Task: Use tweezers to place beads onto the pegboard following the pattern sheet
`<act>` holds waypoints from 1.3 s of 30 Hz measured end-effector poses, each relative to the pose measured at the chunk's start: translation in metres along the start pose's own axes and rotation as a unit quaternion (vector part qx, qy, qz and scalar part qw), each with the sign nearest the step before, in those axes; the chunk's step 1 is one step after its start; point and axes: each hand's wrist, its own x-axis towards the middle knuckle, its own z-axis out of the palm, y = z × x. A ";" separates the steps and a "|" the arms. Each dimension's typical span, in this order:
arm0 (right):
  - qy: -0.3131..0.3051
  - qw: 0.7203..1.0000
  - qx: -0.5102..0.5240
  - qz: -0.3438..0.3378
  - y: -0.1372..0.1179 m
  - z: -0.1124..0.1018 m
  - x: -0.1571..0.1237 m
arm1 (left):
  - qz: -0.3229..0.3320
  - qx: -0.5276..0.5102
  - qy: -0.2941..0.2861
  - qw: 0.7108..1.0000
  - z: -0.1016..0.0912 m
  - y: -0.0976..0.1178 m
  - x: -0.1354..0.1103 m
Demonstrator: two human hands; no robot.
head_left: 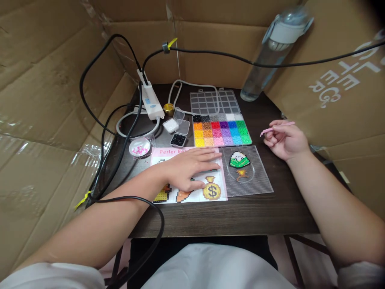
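My left hand (pixel 192 166) lies flat with fingers spread on a printed bead pattern sheet (pixel 186 196), covering its middle. A money bag picture shows below my fingers. Raised right of the mesh pegboard, my right hand (pixel 285 140) pinches pink tweezers (pixel 278 127), tips pointing left. On the clear mesh pegboard (pixel 263 182) sits a finished-looking green, white and black bead figure (pixel 240 159). Just below it is a small patch of orange and brown beads (pixel 241 173). Behind the sheet stands an open bead box (pixel 222 130) sorted by colour.
A white dish of pink beads (pixel 140 147) stands left, with small boxes of white beads (pixel 171 125) and black beads (pixel 178 140) nearby. A power strip (pixel 152 100), black cables (pixel 82 80) and a water bottle (pixel 267 60) are behind. Cardboard walls (pixel 210 36) surround the table.
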 end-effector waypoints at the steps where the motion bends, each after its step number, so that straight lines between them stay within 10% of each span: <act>1: -0.008 1.000 -0.003 -0.003 0.000 0.000 0.001 | 0.000 0.002 0.000 1.000 0.000 0.000 0.000; 39: -0.005 1.000 -0.027 0.005 0.000 0.002 -0.005 | 0.014 -0.011 0.005 1.000 0.001 -0.001 0.000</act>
